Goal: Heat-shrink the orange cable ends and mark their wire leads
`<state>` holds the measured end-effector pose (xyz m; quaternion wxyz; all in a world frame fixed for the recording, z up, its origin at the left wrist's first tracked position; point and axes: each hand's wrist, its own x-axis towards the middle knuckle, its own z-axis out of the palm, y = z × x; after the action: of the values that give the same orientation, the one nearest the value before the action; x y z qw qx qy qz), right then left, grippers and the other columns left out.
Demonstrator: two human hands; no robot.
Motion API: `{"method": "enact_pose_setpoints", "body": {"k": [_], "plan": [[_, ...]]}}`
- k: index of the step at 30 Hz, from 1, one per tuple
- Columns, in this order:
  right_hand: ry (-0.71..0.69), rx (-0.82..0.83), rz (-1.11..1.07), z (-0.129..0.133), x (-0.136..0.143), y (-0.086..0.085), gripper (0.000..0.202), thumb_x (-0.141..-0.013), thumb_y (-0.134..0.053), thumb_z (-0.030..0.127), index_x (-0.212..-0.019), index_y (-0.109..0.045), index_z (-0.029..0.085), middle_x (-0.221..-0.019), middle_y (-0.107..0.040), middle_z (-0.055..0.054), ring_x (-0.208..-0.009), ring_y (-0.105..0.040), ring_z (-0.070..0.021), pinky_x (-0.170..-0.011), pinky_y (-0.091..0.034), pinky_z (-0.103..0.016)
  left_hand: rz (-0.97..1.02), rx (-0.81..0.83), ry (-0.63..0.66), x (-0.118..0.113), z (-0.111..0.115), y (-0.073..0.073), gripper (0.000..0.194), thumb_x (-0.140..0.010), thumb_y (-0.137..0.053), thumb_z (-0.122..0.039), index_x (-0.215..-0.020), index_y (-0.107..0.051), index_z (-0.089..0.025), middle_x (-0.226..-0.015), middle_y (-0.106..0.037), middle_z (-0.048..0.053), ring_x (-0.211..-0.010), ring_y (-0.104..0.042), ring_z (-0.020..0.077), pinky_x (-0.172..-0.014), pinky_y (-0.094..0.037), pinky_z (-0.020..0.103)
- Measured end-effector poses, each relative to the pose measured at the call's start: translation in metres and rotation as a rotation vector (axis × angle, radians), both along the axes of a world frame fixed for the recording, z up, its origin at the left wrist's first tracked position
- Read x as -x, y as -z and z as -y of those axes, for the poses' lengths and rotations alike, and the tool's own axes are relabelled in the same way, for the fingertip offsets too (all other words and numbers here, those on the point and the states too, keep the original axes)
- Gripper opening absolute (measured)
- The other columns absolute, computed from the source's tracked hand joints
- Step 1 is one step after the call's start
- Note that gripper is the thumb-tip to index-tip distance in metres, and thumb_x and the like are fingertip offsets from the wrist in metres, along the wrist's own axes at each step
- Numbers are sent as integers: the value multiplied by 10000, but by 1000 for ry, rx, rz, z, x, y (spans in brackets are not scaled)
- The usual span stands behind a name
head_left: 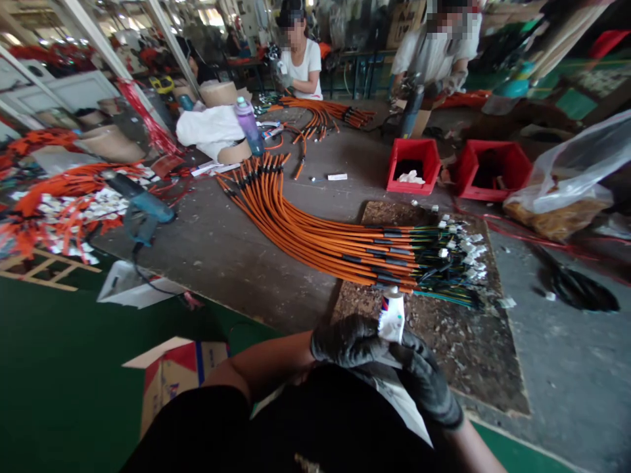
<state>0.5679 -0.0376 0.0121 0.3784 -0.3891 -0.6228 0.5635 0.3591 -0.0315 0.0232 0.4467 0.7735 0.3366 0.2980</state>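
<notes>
Both my hands wear dark gloves and are close together at the near edge of the bench. Between them a small white tube (393,320) with red and blue print stands nearly upright, its nozzle pointing toward the cables. My left hand (348,341) is closed on the tube's lower part from the left. From the right, my right hand (424,376) grips its lower end; some fingertips are hidden. Just beyond lies a bundle of orange cables (315,230) with black sleeves. Their green and dark wire ends carry white connectors (470,253) over a worn brown board (458,355).
Two red bins (413,187) (486,190) stand beyond the board, near a plastic bag (562,203). Black-handled scissors (582,286) lie right. A heat gun (142,200) and a purple bottle (250,125) are left. Two people work across the bench. A carton (170,378) stands below.
</notes>
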Motion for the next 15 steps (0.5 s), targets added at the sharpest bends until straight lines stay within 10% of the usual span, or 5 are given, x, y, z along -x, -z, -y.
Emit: {"method": "enact_pose_setpoints", "body": {"k": [7, 15], "plan": [[-124, 106, -166, -16, 9, -8, 408, -937, -736, 624, -898, -838, 231, -855, -809, -52, -786, -743, -212, -828, -642, -353, 90, 81, -252, -8, 16, 10, 575, -1084, -387, -552, -1103, -804, -156, -1040, -824, 151, -954, -782, 282, -895, -645, 414], [-170, 234, -299, -6, 3, 9, 398, -960, -688, 642, -905, -859, 287, -792, -786, -80, -883, -763, -292, -841, -657, -436, 117, 39, -146, -8, 10, -6, 551, -1060, -512, -577, -1219, -789, -128, -1171, -810, 192, -1079, -778, 320, -1022, -615, 449]]}}
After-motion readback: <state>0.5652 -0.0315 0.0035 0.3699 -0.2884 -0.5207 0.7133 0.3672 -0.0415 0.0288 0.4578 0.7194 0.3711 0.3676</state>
